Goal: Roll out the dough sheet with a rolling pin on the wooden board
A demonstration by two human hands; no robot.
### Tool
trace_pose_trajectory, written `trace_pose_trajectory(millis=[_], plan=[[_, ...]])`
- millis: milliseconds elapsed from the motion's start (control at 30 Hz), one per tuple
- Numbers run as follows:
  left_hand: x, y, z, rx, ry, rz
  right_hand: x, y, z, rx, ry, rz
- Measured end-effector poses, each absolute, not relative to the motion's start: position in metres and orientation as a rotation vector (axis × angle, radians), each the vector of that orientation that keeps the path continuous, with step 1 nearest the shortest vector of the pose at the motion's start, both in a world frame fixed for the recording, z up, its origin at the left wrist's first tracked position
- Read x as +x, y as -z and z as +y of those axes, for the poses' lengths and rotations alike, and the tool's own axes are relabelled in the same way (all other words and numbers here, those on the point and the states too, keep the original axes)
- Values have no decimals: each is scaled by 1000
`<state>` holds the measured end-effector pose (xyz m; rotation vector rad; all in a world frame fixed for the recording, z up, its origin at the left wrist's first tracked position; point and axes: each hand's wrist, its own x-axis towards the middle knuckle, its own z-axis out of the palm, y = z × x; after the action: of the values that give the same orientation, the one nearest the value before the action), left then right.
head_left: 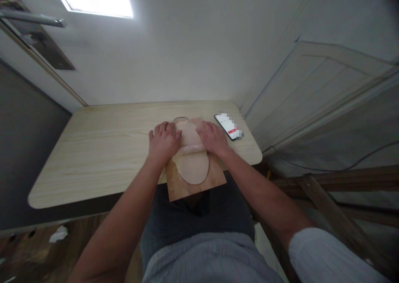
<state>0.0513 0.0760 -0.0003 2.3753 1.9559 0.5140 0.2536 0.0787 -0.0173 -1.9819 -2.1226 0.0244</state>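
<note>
A flattened oval sheet of pale dough (pixel 193 171) lies on a wooden board (pixel 199 186). Across the dough runs a light-coloured rolling pin (pixel 191 149), dusted whitish. My left hand (pixel 165 137) is over the pin's left end, fingers bent forward. My right hand (pixel 213 136) covers the other end in the same way, its thumb near the dough's edge. Both palms hide the pin's ends. The board sits slightly askew, its near edge jutting past the table's front edge, and a metal handle loop (pixel 181 118) shows at its far side.
A phone (pixel 227 126) with a lit screen lies right of the board on the pale wood-grain table (pixel 102 146). A white door with a lever handle (pixel 34 19) rises behind. On the right are wooden beams (pixel 330 208) and a cable (pixel 311 168). Crumpled white paper (pixel 59 234) lies on the floor.
</note>
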Motion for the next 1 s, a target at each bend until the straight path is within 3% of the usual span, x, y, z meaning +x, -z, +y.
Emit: trace_pose_trajectory(millis=[1000], plan=[[59, 1, 26, 2448, -446, 1971, 248, 10, 19, -2030, 65, -2046]])
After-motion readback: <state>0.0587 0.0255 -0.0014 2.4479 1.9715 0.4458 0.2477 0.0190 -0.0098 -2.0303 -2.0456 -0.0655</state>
